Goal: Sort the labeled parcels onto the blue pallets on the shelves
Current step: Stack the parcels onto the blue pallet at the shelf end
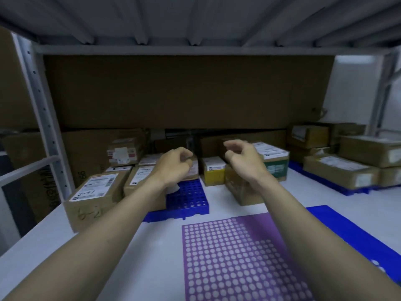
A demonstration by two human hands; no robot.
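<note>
1. Where both bare forearms reach into a white shelf bay (217, 196), labeled cardboard parcels sit in a cluster at the back of the shelf, just beyond the hands.
2. A blue grid pallet (187, 197) lies left of center on the shelf; several brown parcels stand on it and beside it, including a large parcel (93, 196) at the near left with a white shipping label on top and "6-2" handwritten on its side.
3. A small yellow box (213, 173) with a white label stands between the two hands, further back.
4. A green-and-brown parcel (275, 164) with a white label on top sits just behind the right hand.
5. The left hand (175, 168) hovers over the parcels on the pallet with its fingers curled inward; whether it pinches anything cannot be told through the blur.
6. The right hand (244, 158) is raised with fingers loosely curled and thumb apart, holding nothing.
7. A purple perforated mat (236, 261) lies flat on the shelf in the foreground, between the forearms.
8. A second blue pallet (347, 231) shows at the right edge, partly under the right forearm.
9. A third blue pallet (355, 190) at the far right carries a stack of flat brown parcels (347, 166).
10. A tall brown cardboard sheet (186, 92) covers the back of the bay beneath the gray shelf above (195, 18).
</note>
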